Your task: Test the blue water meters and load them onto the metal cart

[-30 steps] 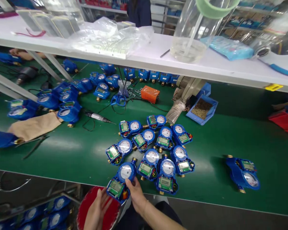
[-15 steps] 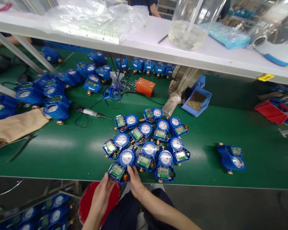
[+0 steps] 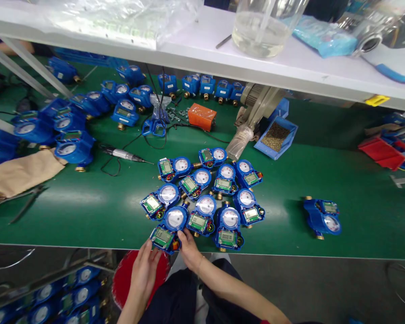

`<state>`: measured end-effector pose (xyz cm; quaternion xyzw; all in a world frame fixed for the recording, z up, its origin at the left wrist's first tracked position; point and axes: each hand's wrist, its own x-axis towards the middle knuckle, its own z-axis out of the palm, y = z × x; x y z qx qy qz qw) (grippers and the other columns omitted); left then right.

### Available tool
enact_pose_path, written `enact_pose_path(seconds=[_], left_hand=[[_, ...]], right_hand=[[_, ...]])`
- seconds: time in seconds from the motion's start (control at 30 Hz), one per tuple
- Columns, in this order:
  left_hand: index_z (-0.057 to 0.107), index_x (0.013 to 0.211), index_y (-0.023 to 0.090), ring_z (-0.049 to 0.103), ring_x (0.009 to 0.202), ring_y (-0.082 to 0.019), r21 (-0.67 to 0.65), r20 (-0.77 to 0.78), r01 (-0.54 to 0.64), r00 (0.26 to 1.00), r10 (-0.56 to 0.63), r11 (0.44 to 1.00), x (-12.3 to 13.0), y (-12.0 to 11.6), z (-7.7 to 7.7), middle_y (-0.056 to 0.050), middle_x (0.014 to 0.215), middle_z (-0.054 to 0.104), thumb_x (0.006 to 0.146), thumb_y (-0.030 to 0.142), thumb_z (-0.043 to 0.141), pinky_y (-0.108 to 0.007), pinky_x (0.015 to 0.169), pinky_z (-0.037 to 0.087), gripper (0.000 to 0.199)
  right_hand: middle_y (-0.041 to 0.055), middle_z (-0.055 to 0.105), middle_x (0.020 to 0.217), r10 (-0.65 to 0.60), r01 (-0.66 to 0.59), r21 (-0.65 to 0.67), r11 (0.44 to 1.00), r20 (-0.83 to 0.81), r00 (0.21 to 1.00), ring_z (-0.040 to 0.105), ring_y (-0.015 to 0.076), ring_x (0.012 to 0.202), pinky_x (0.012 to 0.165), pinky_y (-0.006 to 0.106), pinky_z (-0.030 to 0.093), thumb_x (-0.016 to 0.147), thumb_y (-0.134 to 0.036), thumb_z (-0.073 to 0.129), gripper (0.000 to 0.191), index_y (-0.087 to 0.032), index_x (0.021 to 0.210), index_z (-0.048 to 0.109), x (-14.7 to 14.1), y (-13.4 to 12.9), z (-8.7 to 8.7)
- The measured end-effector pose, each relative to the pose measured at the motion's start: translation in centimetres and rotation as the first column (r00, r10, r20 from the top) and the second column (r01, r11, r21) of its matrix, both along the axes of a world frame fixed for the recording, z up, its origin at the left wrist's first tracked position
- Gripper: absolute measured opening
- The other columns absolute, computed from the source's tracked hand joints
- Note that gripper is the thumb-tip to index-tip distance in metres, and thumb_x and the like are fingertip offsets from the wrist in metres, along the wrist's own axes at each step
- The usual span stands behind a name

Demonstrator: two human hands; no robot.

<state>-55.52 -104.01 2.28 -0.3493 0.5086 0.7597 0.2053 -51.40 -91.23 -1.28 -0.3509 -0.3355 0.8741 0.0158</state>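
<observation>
Blue plastic water meter with round dial [image 3: 174,219] has come down flat onto the green counter [image 3: 357,234], at the near edge of the blue meter cluster [image 3: 222,180]; right hand [image 3: 190,249] on it, grip unclear, left hand [image 3: 143,274] open just beside it.

From my remote view, the water meters [image 3: 228,227] have royal-blue housings w/ round white dials and green LCD boards; their end fittings are brass colour. The bench mat [image 3: 351,229] is dark green, w/ pale stripes of glare. Behind them, the orange box [image 3: 202,116] is plain, and the blue bin [image 3: 276,146] holds brass-yellow small parts [image 3: 276,137]. The shelf [image 3: 202,58] is white, w/ a light-blue packet [image 3: 325,36] and a yellow tag [image 3: 377,100]. On the left lies a tan cloth [image 3: 22,173]; on the right, a red tray [image 3: 381,153]. Below the bench is a red round seat [image 3: 124,274].
</observation>
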Motion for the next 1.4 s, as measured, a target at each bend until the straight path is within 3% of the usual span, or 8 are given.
enact_pose_path(seconds=[0.2, 0.57, 0.8, 1.0, 1.17, 1.4], left_hand=[[0.065, 0.102, 0.02, 0.061, 0.092, -0.017, -0.035, -0.056, 0.004, 0.998, -0.006, 0.999, -0.1, 0.4, -0.1, -0.004, 0.11, 0.064, 0.073, 0.032, 0.074, -0.031, 0.087, 0.049, 0.033], [0.063, 0.111, 0.019, 0.06, 0.103, -0.019, -0.072, -0.134, -0.045, 0.99, 0.035, 0.996, 0.6, 1.3, -0.2, -0.007, 0.118, 0.063, 0.076, 0.029, 0.071, -0.04, 0.105, 0.039, 0.037], [0.063, 0.11, 0.018, 0.061, 0.104, -0.02, -0.064, -0.151, -0.035, 0.988, 0.025, 0.997, 0.7, 1.2, -0.2, -0.009, 0.115, 0.065, 0.077, 0.03, 0.071, -0.041, 0.106, 0.038, 0.036], [0.063, 0.111, 0.019, 0.06, 0.108, -0.022, -0.088, -0.165, -0.062, 0.985, 0.047, 0.994, 0.8, 1.3, -0.2, -0.009, 0.116, 0.064, 0.076, 0.031, 0.072, -0.041, 0.105, 0.04, 0.038], [0.062, 0.115, 0.019, 0.06, 0.108, -0.021, -0.084, -0.156, -0.031, 0.988, 0.018, 0.996, 0.8, 1.3, 0.0, -0.009, 0.12, 0.062, 0.077, 0.032, 0.072, -0.04, 0.105, 0.041, 0.041], [0.062, 0.114, 0.018, 0.059, 0.109, -0.021, -0.132, -0.172, -0.043, 0.985, 0.02, 0.99, 0.9, 1.6, 0.4, -0.009, 0.12, 0.062, 0.079, 0.032, 0.069, -0.039, 0.105, 0.04, 0.038]], right_hand=[[0.0025, 0.062, 0.125, 0.046, -0.046, 0.032, 0.998, 0.002, 0.999, 0.051, 0.0218, 0.122, 0.106, 0.042, 0.037, 0.077, -0.049, 0.062, 0.044, -0.024, 0.113, 0.059, 0.1, 0.2, 0.2], [0.0042, 0.066, 0.117, 0.165, -0.161, 0.163, 0.973, -0.01, 0.986, 0.054, 0.0236, 0.116, 0.104, 0.042, 0.037, 0.076, -0.05, 0.063, 0.043, -0.021, 0.107, 0.062, -0.2, 1.6, 0.8], [0.0026, 0.065, 0.117, 0.099, -0.108, 0.081, 0.991, 0.102, 0.99, 0.053, 0.0243, 0.117, 0.097, 0.042, 0.043, 0.074, -0.05, 0.066, 0.041, -0.025, 0.105, 0.061, 0.1, 1.2, 2.1], [0.0045, 0.059, 0.13, 0.097, -0.106, 0.09, 0.99, 0.108, 0.989, 0.051, 0.0245, 0.122, 0.094, 0.042, 0.045, 0.077, -0.055, 0.061, 0.048, -0.026, 0.115, 0.058, 1.0, 2.2, 2.6], [0.0121, 0.059, 0.129, 0.113, -0.124, 0.084, 0.989, 0.128, 0.985, 0.052, 0.0259, 0.122, 0.094, 0.044, 0.044, 0.078, -0.061, 0.056, 0.053, -0.022, 0.115, 0.06, 2.2, 3.3, 2.8], [0.0124, 0.056, 0.133, 0.129, -0.152, 0.137, 0.979, 0.165, 0.978, 0.046, 0.0262, 0.129, 0.096, 0.05, 0.04, 0.084, -0.062, 0.046, 0.054, -0.024, 0.119, 0.059, 2.6, 3.4, 3.1]])
